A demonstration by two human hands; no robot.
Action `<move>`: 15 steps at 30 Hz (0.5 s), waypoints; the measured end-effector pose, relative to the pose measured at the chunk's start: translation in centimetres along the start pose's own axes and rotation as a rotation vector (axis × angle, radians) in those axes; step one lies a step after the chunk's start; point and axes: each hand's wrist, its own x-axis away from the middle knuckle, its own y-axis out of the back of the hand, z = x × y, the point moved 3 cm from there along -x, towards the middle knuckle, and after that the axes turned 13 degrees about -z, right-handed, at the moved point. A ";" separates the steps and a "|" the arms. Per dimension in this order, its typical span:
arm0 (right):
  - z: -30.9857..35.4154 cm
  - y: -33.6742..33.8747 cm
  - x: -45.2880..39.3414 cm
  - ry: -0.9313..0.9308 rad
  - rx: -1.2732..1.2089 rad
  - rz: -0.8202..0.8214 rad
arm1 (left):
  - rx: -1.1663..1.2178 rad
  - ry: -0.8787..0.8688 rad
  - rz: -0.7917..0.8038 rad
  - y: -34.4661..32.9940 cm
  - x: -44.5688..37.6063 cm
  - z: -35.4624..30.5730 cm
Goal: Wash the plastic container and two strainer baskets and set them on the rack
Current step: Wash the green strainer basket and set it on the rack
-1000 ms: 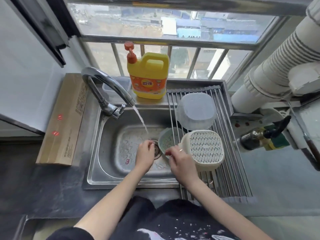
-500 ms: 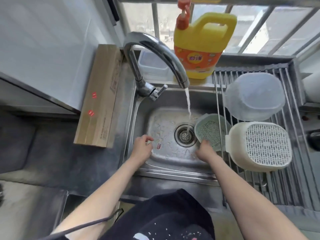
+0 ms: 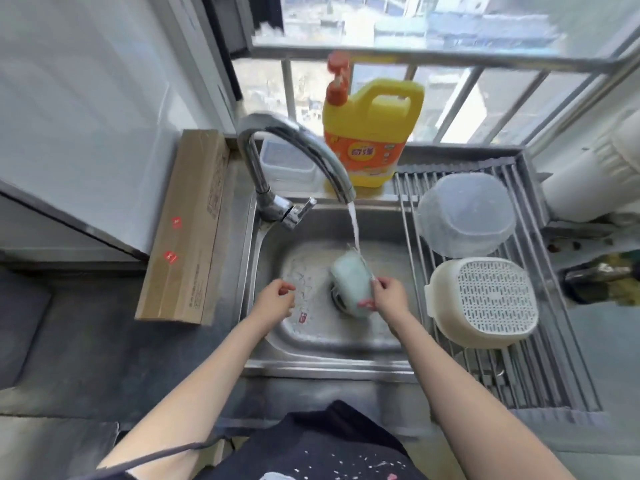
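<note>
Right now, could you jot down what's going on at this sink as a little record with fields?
Tap: faucet running
Under the water: small green strainer basket, gripped by the right hand over the sink
Left hand: holding nothing, fingers loosely curled
On the rack: clear plastic container and cream strainer basket, both upside down
Behind the sink: yellow detergent bottle

A steel sink (image 3: 266,258) sits in a dark grey countertop (image 3: 86,341) directly below a barred window (image 3: 433,60), through which daylight and blurred buildings show. On the ledge behind the sink stands a yellow detergent jug (image 3: 372,133) with an orange pump, and left of the jug a small clear box (image 3: 287,161). A curved chrome faucet (image 3: 294,150) runs water into the sink. Left of the sink a long cardboard box (image 3: 187,230) lies against a white wall (image 3: 86,98). White pipes (image 3: 595,178) rise at the sink's far right.
</note>
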 end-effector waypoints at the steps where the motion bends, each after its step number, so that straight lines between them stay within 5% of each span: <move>1: 1.3 0.5 0.6 -0.044 -0.097 0.013 | 0.045 0.026 -0.011 0.2 0.2 -0.7; 6: 6.5 2.6 2.4 -0.090 -0.273 0.034 | 0.284 0.176 0.080 1.6 1.4 -4.5; 15: 8.3 3.8 2.6 -0.499 -0.507 0.205 | 0.429 0.212 0.200 1.2 1.9 -8.7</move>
